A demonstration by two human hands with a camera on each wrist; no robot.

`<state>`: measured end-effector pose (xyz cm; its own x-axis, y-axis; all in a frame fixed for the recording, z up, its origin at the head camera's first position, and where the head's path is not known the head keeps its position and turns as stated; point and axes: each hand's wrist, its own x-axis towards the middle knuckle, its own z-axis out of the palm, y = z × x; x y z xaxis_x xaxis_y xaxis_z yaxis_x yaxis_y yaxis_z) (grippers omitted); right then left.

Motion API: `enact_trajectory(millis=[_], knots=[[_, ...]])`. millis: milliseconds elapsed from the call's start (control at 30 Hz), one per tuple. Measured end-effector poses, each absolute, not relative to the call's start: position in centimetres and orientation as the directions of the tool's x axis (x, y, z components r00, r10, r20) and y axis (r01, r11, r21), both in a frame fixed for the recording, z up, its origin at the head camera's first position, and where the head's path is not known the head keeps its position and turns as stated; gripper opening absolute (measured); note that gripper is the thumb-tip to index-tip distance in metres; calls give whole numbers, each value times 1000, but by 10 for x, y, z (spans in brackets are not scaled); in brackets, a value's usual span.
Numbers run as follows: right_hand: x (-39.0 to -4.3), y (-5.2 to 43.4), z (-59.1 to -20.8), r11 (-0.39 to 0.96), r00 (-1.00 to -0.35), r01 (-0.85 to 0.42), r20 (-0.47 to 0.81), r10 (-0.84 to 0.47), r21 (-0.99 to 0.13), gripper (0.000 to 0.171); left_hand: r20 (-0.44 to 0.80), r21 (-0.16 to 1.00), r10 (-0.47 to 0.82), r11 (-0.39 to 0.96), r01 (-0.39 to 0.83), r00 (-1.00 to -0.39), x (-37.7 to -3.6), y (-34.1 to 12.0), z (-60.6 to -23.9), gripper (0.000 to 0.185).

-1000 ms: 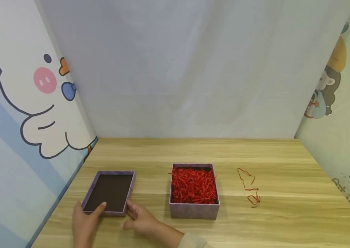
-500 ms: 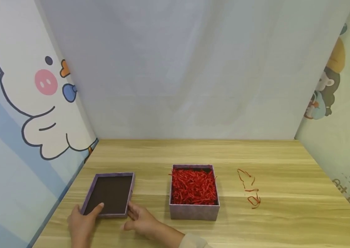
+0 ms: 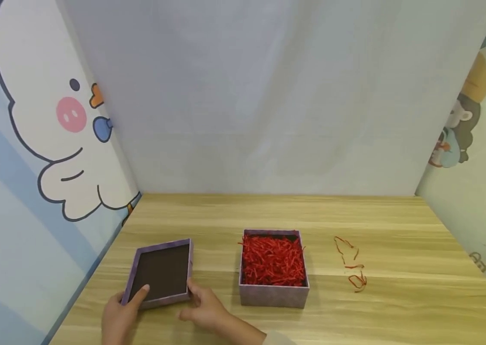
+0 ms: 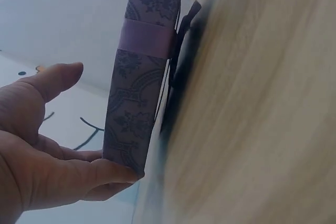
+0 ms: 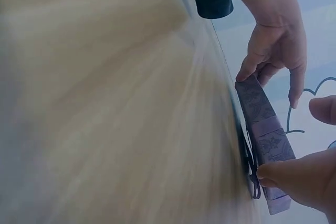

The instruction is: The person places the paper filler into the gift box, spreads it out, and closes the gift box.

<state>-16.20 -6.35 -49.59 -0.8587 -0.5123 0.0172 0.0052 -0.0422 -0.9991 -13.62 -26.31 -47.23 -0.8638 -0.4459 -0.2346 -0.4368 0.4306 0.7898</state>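
A shallow purple box lid [image 3: 163, 273], dark inside, lies hollow side up at the left of the table, turned slightly askew. At its near left corner is my left hand [image 3: 118, 316]; in the left wrist view the fingers [image 4: 113, 173] touch the patterned side and corner, and the thumb stands apart. My right hand [image 3: 208, 309] touches the lid's right side near the front corner with extended fingertips, its thumb away from the lid. A smooth mauve ribbon [image 4: 147, 38] crosses the lid's side, and a dark bow [image 4: 181, 43] hangs at its underside.
Right of the lid stands an open purple box [image 3: 274, 295] filled with red shredded paper [image 3: 273, 261]. Loose red strands [image 3: 356, 280] lie on the wooden table farther right. A pale curtain [image 3: 268, 120] backs the table, with printed panels on both sides.
Both hands stay on the lid, which has turned a little counterclockwise, its near left corner shifting towards the front. The whole scene has drifted slightly right in the head view.
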Motion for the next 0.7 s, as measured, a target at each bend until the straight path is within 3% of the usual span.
enact_trajectory(millis=[267, 433, 700], knots=[[-155, -45, -480, -70, -853, 34, 7, -521, -997, 73, -202, 793, -435, 452, -407, -877, -126, -253, -454, 95], [-157, -28, -468, -203, -856, 123, -1, -516, -971, 65, -206, 816, -396, 435, -380, -895, -122, -240, -443, 94], [-154, -5, -457, -258, -896, 48, 73, -439, -965, 58, -238, 857, -289, 388, -340, -927, -116, -221, -427, 98]])
